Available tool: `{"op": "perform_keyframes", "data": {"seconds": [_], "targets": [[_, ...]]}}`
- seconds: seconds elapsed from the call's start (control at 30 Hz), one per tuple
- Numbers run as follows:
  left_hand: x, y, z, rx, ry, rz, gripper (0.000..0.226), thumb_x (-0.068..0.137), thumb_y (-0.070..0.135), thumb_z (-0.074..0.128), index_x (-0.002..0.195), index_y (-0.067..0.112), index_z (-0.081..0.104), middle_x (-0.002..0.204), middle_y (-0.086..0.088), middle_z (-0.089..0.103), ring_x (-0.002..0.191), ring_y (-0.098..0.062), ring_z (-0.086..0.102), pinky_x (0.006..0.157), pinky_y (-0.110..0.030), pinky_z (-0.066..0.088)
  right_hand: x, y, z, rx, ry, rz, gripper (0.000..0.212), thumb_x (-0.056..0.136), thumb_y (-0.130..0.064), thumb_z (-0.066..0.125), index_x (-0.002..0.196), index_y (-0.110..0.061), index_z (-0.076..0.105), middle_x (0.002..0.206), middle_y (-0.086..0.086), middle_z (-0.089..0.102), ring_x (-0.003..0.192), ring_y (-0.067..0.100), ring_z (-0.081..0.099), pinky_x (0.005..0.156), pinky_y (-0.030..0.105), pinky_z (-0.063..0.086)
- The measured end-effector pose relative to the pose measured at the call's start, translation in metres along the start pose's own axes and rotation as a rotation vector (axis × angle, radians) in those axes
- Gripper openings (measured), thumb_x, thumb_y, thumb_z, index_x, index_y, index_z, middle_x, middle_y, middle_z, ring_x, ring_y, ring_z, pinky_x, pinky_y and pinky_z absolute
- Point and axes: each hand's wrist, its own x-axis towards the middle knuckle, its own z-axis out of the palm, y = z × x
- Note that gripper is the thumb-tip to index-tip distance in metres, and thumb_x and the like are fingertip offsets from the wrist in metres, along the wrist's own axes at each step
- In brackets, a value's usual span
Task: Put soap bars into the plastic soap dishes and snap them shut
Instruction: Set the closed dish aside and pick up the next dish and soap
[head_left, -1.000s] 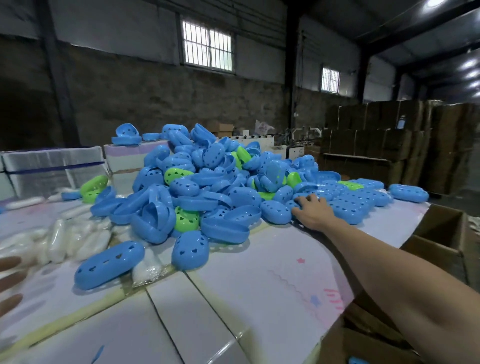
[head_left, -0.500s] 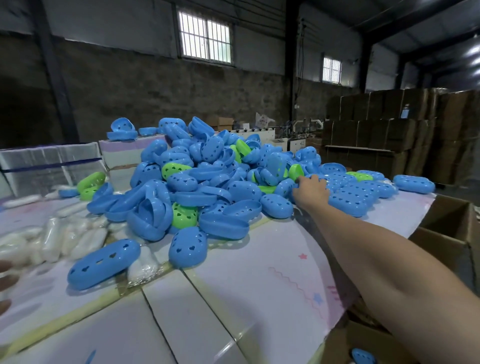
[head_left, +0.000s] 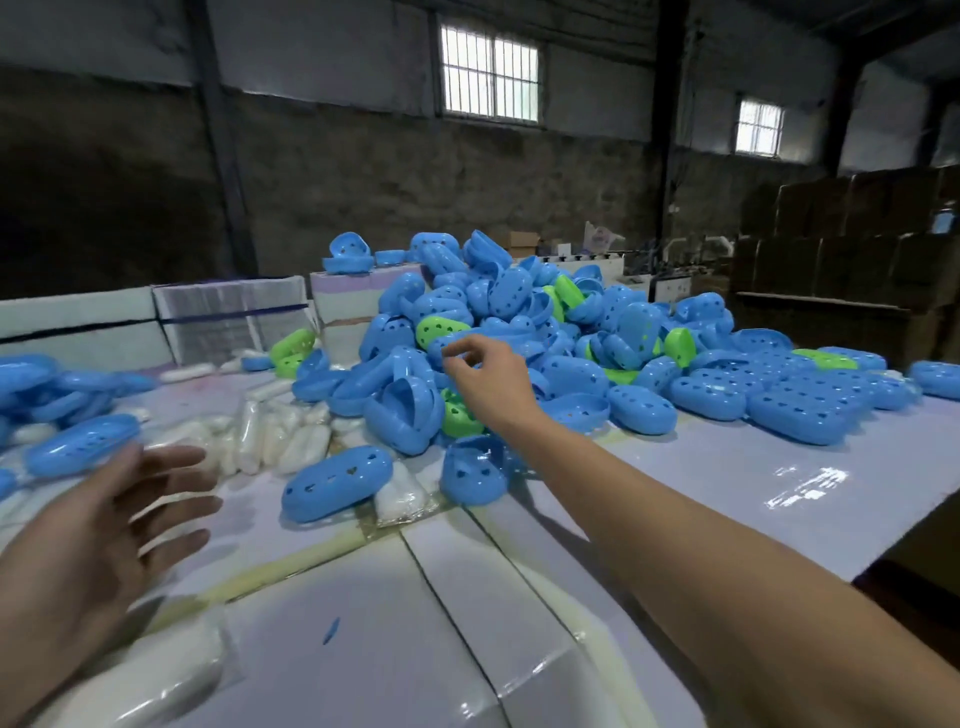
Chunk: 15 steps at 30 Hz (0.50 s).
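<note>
A big heap of blue and green plastic soap dishes (head_left: 524, 332) covers the middle of the table. One shut blue dish (head_left: 337, 483) lies alone in front of the heap. Wrapped white soap bars (head_left: 270, 441) lie in a cluster left of the heap. My right hand (head_left: 488, 379) reaches over the front of the heap, fingers loosely curled, holding nothing that I can see. My left hand (head_left: 98, 530) hovers low at the left with fingers spread, near another blue dish (head_left: 83, 441).
The table (head_left: 727, 478) is covered with pale glossy sheets. More blue dishes (head_left: 52, 384) lie at the far left. White boxes (head_left: 228, 317) stand behind the soap. Stacked brown cartons (head_left: 857, 244) fill the right background. A wrapped bar (head_left: 171, 670) lies near the front edge.
My right hand left the right side of the heap and now reaches over its front middle. My left hand came into view from the left edge. The camera turned left.
</note>
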Motion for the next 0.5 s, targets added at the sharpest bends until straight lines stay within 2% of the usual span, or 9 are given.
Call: {"op": "perform_keyframes", "data": {"seconds": [0.03, 0.1, 0.2, 0.3, 0.4, 0.5], "targets": [[-0.005, 0.004, 0.000, 0.035, -0.050, 0.010, 0.044, 0.100, 0.049, 0.045, 0.092, 0.026, 0.082, 0.094, 0.001, 0.077, 0.080, -0.014, 0.076, 0.071, -0.035, 0.063, -0.007, -0.014, 0.017, 0.063, -0.058, 0.008, 0.016, 0.090, -0.022, 0.060, 0.101, -0.023, 0.072, 0.074, -0.006, 0.062, 0.067, 0.015, 0.055, 0.069, 0.031, 0.046], [-0.013, 0.009, 0.003, 0.085, -0.058, 0.034, 0.044, 0.103, 0.039, 0.046, 0.082, 0.024, 0.081, 0.083, 0.003, 0.076, 0.070, -0.010, 0.075, 0.070, -0.033, 0.056, -0.019, -0.041, 0.050, 0.188, -0.175, 0.032, 0.015, 0.090, -0.021, 0.063, 0.102, -0.020, 0.073, 0.084, 0.001, 0.067, 0.074, 0.017, 0.058, 0.077, 0.033, 0.048], [-0.023, 0.015, 0.008, 0.117, -0.010, 0.050, 0.030, 0.102, 0.027, 0.051, 0.085, 0.020, 0.074, 0.076, 0.005, 0.073, 0.063, -0.008, 0.070, 0.068, -0.032, 0.046, -0.040, -0.077, 0.094, 0.393, -0.330, 0.069, 0.007, 0.090, -0.018, 0.065, 0.092, -0.019, 0.072, 0.086, 0.003, 0.067, 0.083, 0.017, 0.061, 0.080, 0.033, 0.048], [-0.024, 0.016, 0.010, 0.140, 0.053, 0.064, 0.022, 0.101, 0.020, 0.055, 0.086, 0.019, 0.070, 0.070, 0.006, 0.071, 0.061, -0.007, 0.066, 0.056, -0.024, 0.046, -0.063, -0.094, 0.128, 0.511, -0.358, 0.036, 0.014, 0.090, -0.012, 0.063, 0.081, -0.021, 0.069, 0.074, -0.001, 0.064, 0.074, 0.013, 0.058, 0.072, 0.032, 0.046], [-0.025, 0.018, 0.013, 0.149, 0.087, 0.082, 0.022, 0.100, 0.016, 0.057, 0.083, 0.020, 0.071, 0.070, 0.005, 0.070, 0.061, -0.007, 0.065, 0.047, -0.019, 0.044, -0.084, -0.088, 0.145, 0.452, -0.325, -0.061, 0.015, 0.088, -0.013, 0.064, 0.087, -0.025, 0.071, 0.073, -0.010, 0.066, 0.071, 0.007, 0.059, 0.074, 0.028, 0.048], [-0.022, 0.017, 0.011, 0.212, 0.112, 0.085, 0.022, 0.099, 0.012, 0.058, 0.082, 0.021, 0.070, 0.069, 0.004, 0.070, 0.061, -0.006, 0.065, 0.049, -0.019, 0.045, -0.095, -0.078, 0.151, 0.366, -0.422, -0.163, 0.017, 0.087, -0.018, 0.062, 0.087, -0.032, 0.071, 0.073, -0.008, 0.070, 0.075, 0.009, 0.062, 0.077, 0.029, 0.050]]}}
